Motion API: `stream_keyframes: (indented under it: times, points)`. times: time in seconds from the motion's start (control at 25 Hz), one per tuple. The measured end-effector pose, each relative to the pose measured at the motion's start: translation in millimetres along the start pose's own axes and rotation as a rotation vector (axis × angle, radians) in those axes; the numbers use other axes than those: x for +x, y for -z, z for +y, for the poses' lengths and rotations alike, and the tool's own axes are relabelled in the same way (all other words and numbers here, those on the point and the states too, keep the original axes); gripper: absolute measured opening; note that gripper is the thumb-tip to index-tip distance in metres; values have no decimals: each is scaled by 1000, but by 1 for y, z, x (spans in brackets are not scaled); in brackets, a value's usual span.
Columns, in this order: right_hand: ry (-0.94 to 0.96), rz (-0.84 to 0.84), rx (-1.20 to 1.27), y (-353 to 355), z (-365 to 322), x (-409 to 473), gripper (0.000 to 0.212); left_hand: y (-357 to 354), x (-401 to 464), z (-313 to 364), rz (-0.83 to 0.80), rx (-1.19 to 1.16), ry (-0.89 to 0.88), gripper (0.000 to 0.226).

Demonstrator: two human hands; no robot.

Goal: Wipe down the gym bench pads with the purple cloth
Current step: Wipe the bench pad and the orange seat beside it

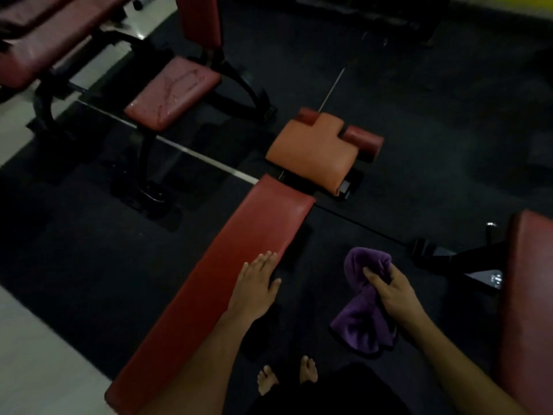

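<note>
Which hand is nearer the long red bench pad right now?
Left. The left hand lies flat, fingers straight, on the long red bench pad's right edge. The right hand is off to the pad's right, gripping the purple cloth over the floor.

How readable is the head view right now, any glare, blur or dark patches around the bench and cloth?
Head view: dim overall, black floor swallows detail; soft motion blur at upper left; faint sheen on the long red pad; wide-angle bending at edges; purple cloth and both hands, left hand, right hand, readable.
</note>
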State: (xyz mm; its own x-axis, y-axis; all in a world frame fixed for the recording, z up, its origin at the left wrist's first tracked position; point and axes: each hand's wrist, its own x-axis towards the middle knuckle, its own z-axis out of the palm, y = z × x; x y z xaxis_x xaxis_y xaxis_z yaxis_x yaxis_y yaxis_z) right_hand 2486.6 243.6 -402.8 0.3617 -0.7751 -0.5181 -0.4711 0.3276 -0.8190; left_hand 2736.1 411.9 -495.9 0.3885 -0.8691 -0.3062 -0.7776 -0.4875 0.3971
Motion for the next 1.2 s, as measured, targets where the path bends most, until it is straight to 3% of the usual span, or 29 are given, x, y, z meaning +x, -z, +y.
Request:
stream_keyframes:
  times: [0.24, 0.32, 0.4, 0.6, 0.8, 0.88, 1.0, 1.08, 1.2]
  points:
    - [-21, -84, -5, 24, -34, 58, 18, 17, 64, 41, 8, -40, 67, 75]
    - [-13, -204, -86, 41, -46, 95, 19, 12, 91, 48, 14, -33, 166, 81]
    - [22, -297, -197, 57, -57, 133, 22, 8, 111, 53, 31, -66, 259, 73]
    - [59, -429, -412, 72, -75, 246, 30, -26, 161, 53, 4, -63, 404, 75]
    - [271, -627, -515, -15, -64, 348, 39, -63, 246, -9, 29, 24, 466, 75]
    - [399, -637, -559, -74, -48, 411, 31, -89, 269, -33, 158, -8, 519, 70]
    - [592, -554, -570, -171, -21, 493, 27, -134, 271, -57, 385, 189, 487, 66]
    - [711, -587, -534, -220, -16, 511, 31, -139, 272, -58, 441, 242, 457, 64]
    - [666, -673, -508, -264, -13, 526, 36, -140, 270, -56, 469, 296, 489, 62]
